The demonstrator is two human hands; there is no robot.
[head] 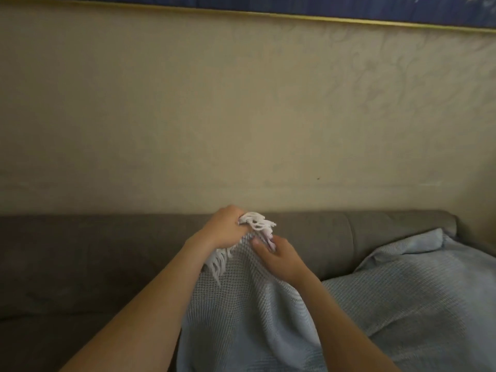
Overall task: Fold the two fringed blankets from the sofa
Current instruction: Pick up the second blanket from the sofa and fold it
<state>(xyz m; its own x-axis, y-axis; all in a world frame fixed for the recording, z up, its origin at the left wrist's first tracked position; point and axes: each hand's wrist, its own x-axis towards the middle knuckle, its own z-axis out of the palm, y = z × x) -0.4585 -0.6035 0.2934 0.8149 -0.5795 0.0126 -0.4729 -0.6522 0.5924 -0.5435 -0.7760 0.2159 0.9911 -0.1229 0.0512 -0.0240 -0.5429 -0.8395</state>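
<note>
The blanket (241, 318) is pale blue with a fine waffle weave and a white tasselled fringe (259, 224). It is held up in front of the grey sofa (80, 251). The left hand (225, 228) is curled tight around the bunched fringed edge, and the right hand (276, 255) pinches the same edge just beside it. The cloth hangs down between the forearms, and more pale blue cloth lies rumpled over the sofa's right side.
</note>
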